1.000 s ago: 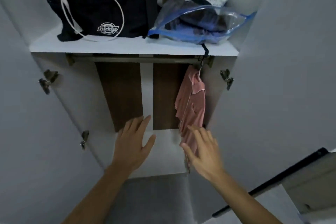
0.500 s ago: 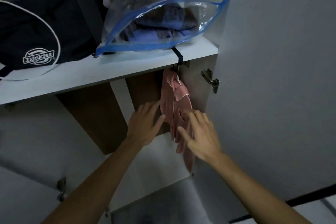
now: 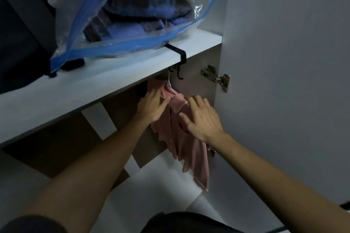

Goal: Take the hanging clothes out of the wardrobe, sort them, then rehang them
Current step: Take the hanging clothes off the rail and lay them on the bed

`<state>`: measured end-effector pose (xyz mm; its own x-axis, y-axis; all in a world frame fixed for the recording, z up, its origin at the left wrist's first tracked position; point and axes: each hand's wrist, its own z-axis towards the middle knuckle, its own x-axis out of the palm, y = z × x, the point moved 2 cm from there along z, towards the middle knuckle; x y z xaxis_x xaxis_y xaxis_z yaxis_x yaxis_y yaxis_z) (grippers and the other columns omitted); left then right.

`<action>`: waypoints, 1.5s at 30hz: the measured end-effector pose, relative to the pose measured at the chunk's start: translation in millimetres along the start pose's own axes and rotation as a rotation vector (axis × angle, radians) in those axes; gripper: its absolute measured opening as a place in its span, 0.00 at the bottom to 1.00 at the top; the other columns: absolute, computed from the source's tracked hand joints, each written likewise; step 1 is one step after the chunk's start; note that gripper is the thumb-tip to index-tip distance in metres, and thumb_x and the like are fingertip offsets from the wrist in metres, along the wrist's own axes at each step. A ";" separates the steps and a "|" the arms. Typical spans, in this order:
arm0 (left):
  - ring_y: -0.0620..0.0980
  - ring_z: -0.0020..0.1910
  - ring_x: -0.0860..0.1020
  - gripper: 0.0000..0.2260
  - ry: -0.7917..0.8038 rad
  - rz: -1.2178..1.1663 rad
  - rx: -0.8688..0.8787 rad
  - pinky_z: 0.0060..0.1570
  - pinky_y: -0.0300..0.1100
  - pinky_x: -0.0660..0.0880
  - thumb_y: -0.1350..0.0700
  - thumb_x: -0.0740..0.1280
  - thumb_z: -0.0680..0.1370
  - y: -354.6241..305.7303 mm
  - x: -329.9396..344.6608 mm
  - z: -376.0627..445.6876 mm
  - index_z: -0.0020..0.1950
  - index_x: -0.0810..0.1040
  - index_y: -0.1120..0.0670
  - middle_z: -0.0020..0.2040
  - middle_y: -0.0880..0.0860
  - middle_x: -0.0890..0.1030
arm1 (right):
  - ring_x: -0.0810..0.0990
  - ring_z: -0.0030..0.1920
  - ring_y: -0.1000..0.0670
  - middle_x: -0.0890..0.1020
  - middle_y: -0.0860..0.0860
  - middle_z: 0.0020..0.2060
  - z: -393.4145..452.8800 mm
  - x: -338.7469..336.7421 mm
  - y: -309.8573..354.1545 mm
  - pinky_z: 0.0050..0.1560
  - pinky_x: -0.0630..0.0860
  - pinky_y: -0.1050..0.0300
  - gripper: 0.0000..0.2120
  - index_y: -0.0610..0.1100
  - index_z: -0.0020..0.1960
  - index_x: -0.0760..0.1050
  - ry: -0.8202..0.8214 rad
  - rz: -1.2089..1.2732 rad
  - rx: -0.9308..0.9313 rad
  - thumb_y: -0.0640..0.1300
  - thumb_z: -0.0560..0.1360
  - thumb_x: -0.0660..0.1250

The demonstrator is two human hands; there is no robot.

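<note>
Garment: pink top (image 3: 181, 138) hanging at frame centre (under the shelf (image 3: 106, 89))
Left hand (image 3: 151, 106): fingers straight, touching its collar
Right hand (image 3: 202, 119): spread flat against its front

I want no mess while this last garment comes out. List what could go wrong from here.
1. The pink garment hangs close under the white shelf; lifting its hanger might catch the black over-shelf hook.
2. Bumping that shelf could shift the clear blue-edged storage bag, which overhangs the front edge.
3. The left hand and right hand only lie on the fabric, so it may slip off.
</note>
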<state>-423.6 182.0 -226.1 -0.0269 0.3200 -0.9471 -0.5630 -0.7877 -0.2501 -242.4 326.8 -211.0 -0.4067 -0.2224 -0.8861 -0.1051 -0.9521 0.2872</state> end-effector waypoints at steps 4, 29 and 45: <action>0.57 0.78 0.66 0.31 -0.018 -0.089 0.043 0.72 0.57 0.68 0.34 0.57 0.83 13.4 17.4 31.0 0.84 0.58 0.44 0.81 0.52 0.65 | 0.73 0.63 0.41 0.73 0.46 0.65 24.4 24.6 -0.2 0.57 0.78 0.42 0.26 0.47 0.75 0.65 -0.027 -0.009 0.026 0.59 0.81 0.62; 0.63 0.65 0.75 0.22 -0.170 -0.015 0.126 0.59 0.52 0.71 0.39 0.62 0.84 72.4 7.0 42.6 0.62 0.79 0.56 0.64 0.62 0.80 | 0.83 0.53 0.33 0.84 0.40 0.53 78.8 82.9 -27.1 0.42 0.67 0.48 0.08 0.44 0.62 0.70 0.023 -0.182 0.227 0.46 0.86 0.57; 0.65 0.46 0.80 0.24 -0.456 0.066 0.068 0.46 0.54 0.72 0.37 0.61 0.83 83.6 -6.3 -6.9 0.43 0.75 0.57 0.44 0.62 0.82 | 0.82 0.48 0.31 0.84 0.38 0.49 70.7 51.2 -16.1 0.39 0.65 0.48 0.19 0.42 0.57 0.72 -0.139 -0.140 0.085 0.58 0.86 0.57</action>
<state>-464.8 110.5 -242.4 -0.4165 0.4808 -0.7716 -0.6001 -0.7830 -0.1640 -325.7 345.6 -235.3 -0.5032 -0.0524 -0.8626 -0.2435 -0.9491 0.1997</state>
